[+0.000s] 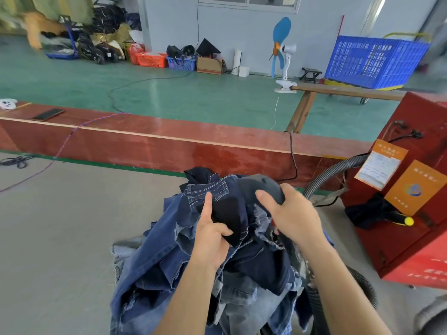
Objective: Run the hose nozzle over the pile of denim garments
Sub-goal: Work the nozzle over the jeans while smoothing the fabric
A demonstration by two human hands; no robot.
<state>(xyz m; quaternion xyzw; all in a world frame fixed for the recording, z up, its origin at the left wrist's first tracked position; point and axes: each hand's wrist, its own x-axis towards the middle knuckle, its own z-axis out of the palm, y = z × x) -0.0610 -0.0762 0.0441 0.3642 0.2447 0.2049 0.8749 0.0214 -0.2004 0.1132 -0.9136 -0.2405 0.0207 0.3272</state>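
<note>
The near end of the denim pile (pixel 183 274) runs off the bottom edge, and both forearms cover its middle, so how far it spreads cannot be told. The hose nozzle (pixel 262 187) shows only as a rounded dark grey head at the far top of the pile; its mouth is turned down into the cloth and hidden. The ribbed grey hose (pixel 331 172) arcs from the red machine (pixel 411 189) on the right toward the nozzle, but the join lies behind the right hand (pixel 290 213). A second stretch of hose at lower right is cut by the frame.

The pile sits on the grey worktop (pixel 60 226), heaped in mixed washes: deep indigo, mid blue, pale faded pieces with frayed edges and light contrast stitching.

The right hand grips the nozzle, thumb and fingers curled over its head. The left hand (pixel 212 238) pinches a fold of very dark cloth (pixel 229 213), with the thumb raised and the other fingers curled into the fabric.
</note>
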